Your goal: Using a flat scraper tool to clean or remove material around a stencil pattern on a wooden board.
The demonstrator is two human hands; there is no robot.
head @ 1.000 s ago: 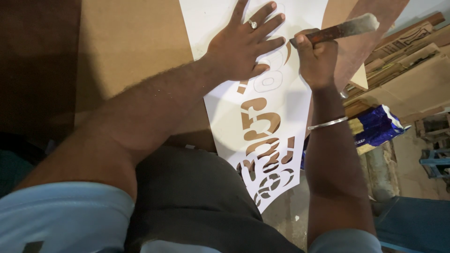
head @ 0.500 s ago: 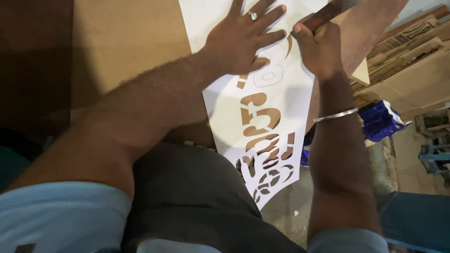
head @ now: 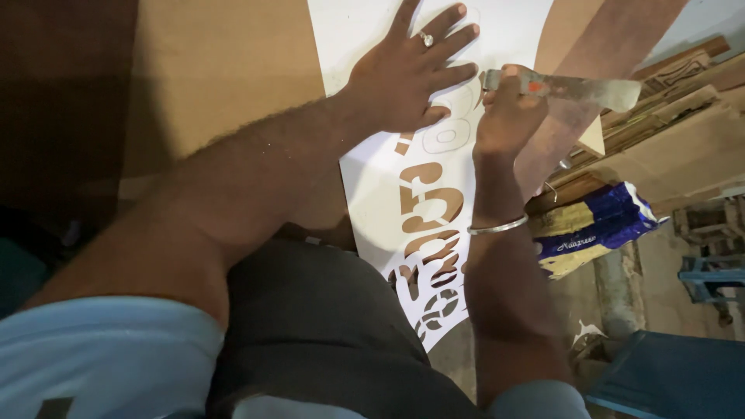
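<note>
Board (head: 225, 70), brown, flat, is the carrying surface; it fills the upper left of the view and runs under the work. Its right edge drops off twd stacked timber pieces (head: 683, 85) and a blue-and-gold bag (head: 597, 225) lying lower down.

Stencil sheet (head: 434, 194), white w/ cut-out shapes, lies lengthwise on the board, near end overhanging the board's near edge above the person's lap. Brown shows thru the cut-outs, i.e. sheet sits flush on the surface.

Left hand (head: 407, 74): fingers spread, released, palm flat on the sheet's far portion. Judged purpose: hold-down, so the sheet does not shift or lift. Ring on one finger.

Right hand (head: 508, 116): fingers clenched around the handle of a paint-marked brush (head: 574, 87), just right of the left hand, by the sheet's right edge. Working end hidden behind the fist; contact w/ sheet cannot be confirmed. Metal bangle (head: 497, 227) on that wrist.
</note>
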